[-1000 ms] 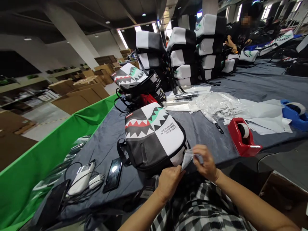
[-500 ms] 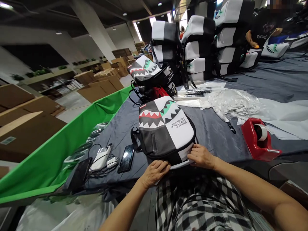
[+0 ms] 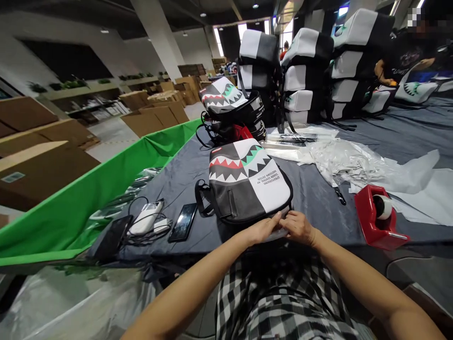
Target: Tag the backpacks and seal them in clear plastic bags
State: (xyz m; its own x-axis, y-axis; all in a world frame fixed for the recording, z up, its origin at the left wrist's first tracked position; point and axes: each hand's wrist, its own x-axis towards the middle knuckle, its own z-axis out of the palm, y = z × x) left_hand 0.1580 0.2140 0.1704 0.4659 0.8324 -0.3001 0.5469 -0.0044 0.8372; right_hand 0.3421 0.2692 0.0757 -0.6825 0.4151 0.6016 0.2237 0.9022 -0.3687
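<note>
Backpack (image 3: 249,182) (toothy-fronted), hands (image 3: 299,227) at near edge (image 3: 244,222)

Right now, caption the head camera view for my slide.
Two bare hands work at the near edge of a black-and-white shark-teeth backpack, left of a red plastic tape dispenser.

single head-worn view, looking forward and down from above checked clothing (image 3: 279,307) at bottom edge. closest: forearms rising from lower edge, left hand (image 3: 264,230) and right hand (image 3: 299,227) below centre, at near side of backpack (image 3: 247,184). table (image 3: 318,203) seen obliquely from above, bag stacks (image 3: 297,78) farther off, ceiling (image 3: 230,12) along top. wide angle, pillar (image 3: 155,38) leaning upper left.
</note>
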